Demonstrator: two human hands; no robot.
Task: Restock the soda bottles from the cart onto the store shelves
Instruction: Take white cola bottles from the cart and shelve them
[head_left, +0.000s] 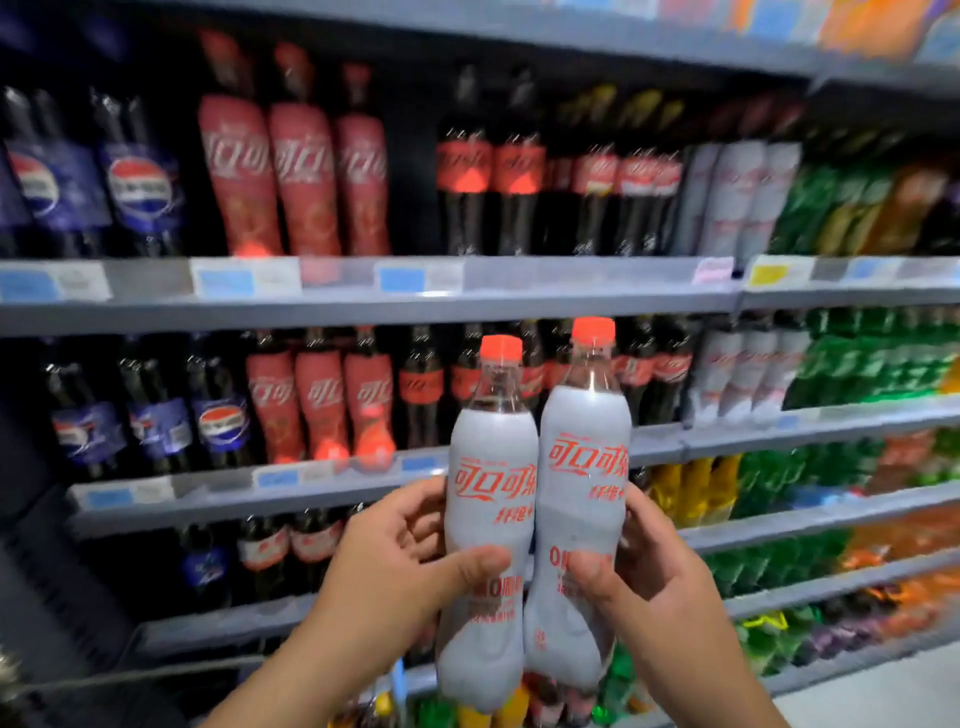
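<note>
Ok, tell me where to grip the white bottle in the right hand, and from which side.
Grip the white bottle at its narrowed waist below the red lettering, where the right hand wraps it. Come from its right side: the other white bottle sits close against its left, and since it is held upright, the pinched waist should keep it from slipping.

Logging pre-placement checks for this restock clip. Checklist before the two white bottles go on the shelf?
1. Grip of left hand on left bottle: ok.
2. Grip of right hand on right bottle: ok.
3. Both red caps on: ok.
4. Matching white-label row found, on the middle shelf to the right: ok.
5. Free slot in that row: cannot tell, blurred.
</note>
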